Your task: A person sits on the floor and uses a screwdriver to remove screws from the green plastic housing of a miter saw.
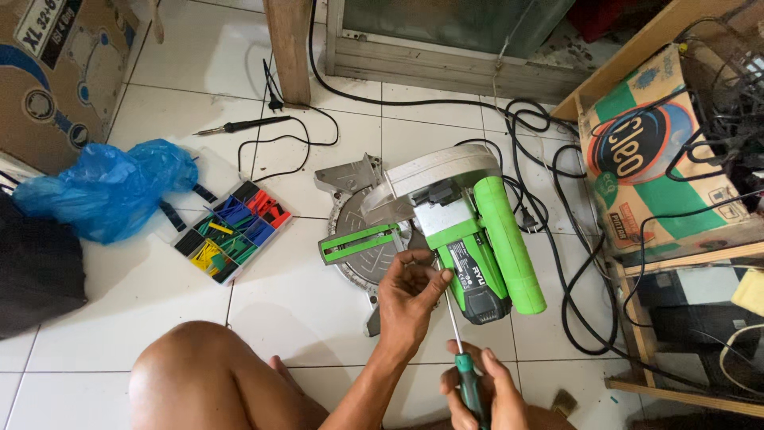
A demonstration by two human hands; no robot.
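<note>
Right hand (485,390) closed round green screwdriver (460,338), tip at green mitre saw (446,231). Left hand (407,295) pinching the shaft, steadying against saw on tiled floor (302,310).

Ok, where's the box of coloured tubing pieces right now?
In the head view, the compartment box sits on the white tile floor, left of the green mitre saw and right of the blue plastic bag.

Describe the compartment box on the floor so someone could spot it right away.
Start at the green and grey mitre saw on the white tiled floor. Left of its base lies a clear compartment box, beside a blue plastic bag. Only it holds sorted, short, colourful tube pieces.
</note>
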